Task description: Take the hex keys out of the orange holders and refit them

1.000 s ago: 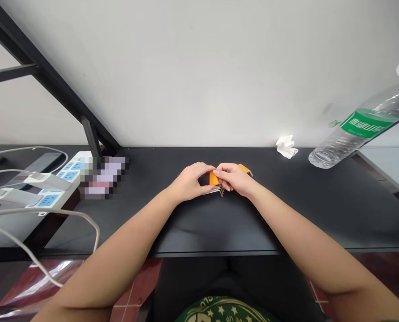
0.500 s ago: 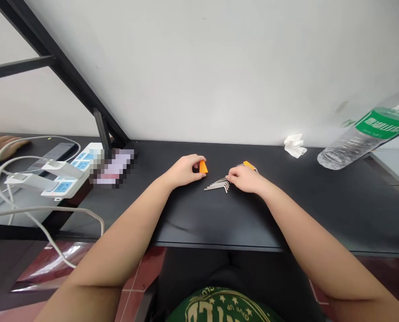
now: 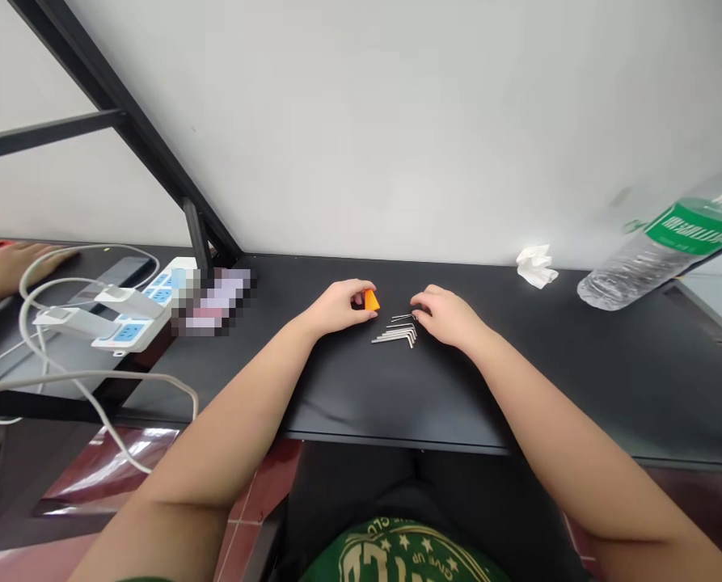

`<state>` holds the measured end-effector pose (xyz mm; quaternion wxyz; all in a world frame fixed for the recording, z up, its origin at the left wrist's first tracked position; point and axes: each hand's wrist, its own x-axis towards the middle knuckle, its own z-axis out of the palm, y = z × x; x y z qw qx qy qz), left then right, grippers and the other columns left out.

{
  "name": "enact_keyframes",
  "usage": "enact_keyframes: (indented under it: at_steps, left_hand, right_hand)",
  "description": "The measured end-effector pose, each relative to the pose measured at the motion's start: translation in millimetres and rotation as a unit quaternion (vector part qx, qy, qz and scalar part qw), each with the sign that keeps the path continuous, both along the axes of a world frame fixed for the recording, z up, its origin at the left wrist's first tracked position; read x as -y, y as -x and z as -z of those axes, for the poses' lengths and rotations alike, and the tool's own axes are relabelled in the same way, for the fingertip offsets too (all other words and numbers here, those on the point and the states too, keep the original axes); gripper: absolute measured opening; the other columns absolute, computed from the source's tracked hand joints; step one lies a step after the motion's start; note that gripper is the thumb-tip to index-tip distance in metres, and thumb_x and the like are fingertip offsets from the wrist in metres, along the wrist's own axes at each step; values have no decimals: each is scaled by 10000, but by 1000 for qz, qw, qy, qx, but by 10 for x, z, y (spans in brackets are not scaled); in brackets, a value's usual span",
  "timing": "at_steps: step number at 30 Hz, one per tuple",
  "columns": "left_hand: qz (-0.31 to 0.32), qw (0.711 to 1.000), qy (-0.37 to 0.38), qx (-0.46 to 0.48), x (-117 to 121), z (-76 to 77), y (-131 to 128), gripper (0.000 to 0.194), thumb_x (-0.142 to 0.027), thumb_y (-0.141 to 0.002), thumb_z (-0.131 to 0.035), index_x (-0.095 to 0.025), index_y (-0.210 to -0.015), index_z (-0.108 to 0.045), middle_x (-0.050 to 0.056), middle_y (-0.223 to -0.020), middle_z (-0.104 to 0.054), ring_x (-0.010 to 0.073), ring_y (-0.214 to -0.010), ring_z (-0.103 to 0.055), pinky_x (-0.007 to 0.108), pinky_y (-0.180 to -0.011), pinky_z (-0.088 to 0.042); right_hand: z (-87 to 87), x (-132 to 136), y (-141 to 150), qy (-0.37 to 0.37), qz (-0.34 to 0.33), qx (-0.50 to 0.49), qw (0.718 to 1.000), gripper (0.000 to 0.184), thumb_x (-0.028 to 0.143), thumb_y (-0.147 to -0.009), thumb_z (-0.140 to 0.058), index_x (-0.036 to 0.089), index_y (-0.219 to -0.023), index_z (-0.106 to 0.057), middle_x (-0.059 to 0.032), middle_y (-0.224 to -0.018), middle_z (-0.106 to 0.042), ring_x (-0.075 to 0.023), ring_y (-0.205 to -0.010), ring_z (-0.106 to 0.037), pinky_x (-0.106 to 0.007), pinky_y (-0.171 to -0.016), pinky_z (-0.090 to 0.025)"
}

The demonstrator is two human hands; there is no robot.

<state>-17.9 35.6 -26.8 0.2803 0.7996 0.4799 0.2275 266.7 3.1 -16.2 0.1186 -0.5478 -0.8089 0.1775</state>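
Note:
My left hand (image 3: 339, 306) rests on the black table (image 3: 518, 380) with its fingers curled round a small orange holder (image 3: 371, 300). Just to its right lie several silver hex keys (image 3: 397, 333) in a row on the table. My right hand (image 3: 449, 315) lies knuckles up beside them, fingers bent, fingertips pinching the far end of one key (image 3: 404, 316). The second orange piece seen earlier is hidden behind this hand.
A crumpled white tissue (image 3: 536, 266) and a tilted clear water bottle (image 3: 657, 252) with a green label stand at the back right. At the left are a white power strip (image 3: 133, 311) with plugs and cables, a black frame post (image 3: 196, 234), and another person's hand (image 3: 2, 267).
My hands have come apart: the left drew the orange holder off to the left, leaving the hex keys on the table. The right hand then shifted up to the keys' far end.

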Motion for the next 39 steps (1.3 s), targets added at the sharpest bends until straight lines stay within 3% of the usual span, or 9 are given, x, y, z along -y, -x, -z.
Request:
enact_keyframes:
  at_steps: [9, 16, 22, 30, 39]
  left_hand:
    - [5, 1000, 0, -4, 7, -8, -15, 585, -481, -778, -814, -201, -1285, -732, 55, -1049, -739, 220, -907, -684, 373, -887, -597]
    - [0, 1000, 3, -5, 11, -12, -24, 585, -487, -782, -818, -207, -1290, -737, 52, -1056, -743, 218, -908, -685, 370, -883, -591]
    - [-1, 1000, 9, -5, 9, -15, -25, 579, -479, -787, -816, -205, -1291, -738, 60, -1075, -745, 220, -919, -682, 375, -891, -597]
    - [0, 1000, 4, -6, 1, 7, -19, 602, -482, -796, -811, -188, -1315, -730, 69, -1088, -747, 226, -945, -685, 388, -931, -599]
    - [-3, 1000, 6, -11, 6, -5, -27, 596, -474, -799, -810, -203, -1324, -734, 65, -1095, -751, 227, -944, -689, 389, -929, -600]
  right_hand:
    - [71, 39, 52, 10, -58, -29, 998, 291, 113, -1039, -518, 213, -977, -784, -57, -1136, -706, -173, -982, -659, -300, -872, -454]
    - [35, 118, 48, 40, -88, -40, 995, 290, 36, -980, -519, 191, -991, -764, -69, -1133, -696, -183, -1005, -654, -287, -895, -478]
    - [10, 161, 79, 50, -89, -48, 994, 183, 156, -1032, -583, 198, -938, -735, -69, -1092, -676, -178, -930, -640, -290, -838, -481]
    - [52, 97, 68, 52, -45, -52, 996, 195, 65, -967, -587, 182, -887, -721, -62, -1040, -663, -169, -912, -614, -286, -853, -464]
    - [9, 136, 42, 61, -44, -49, 996, 152, 86, -945, -612, 184, -886, -712, -66, -1076, -661, -174, -938, -625, -288, -849, -459]
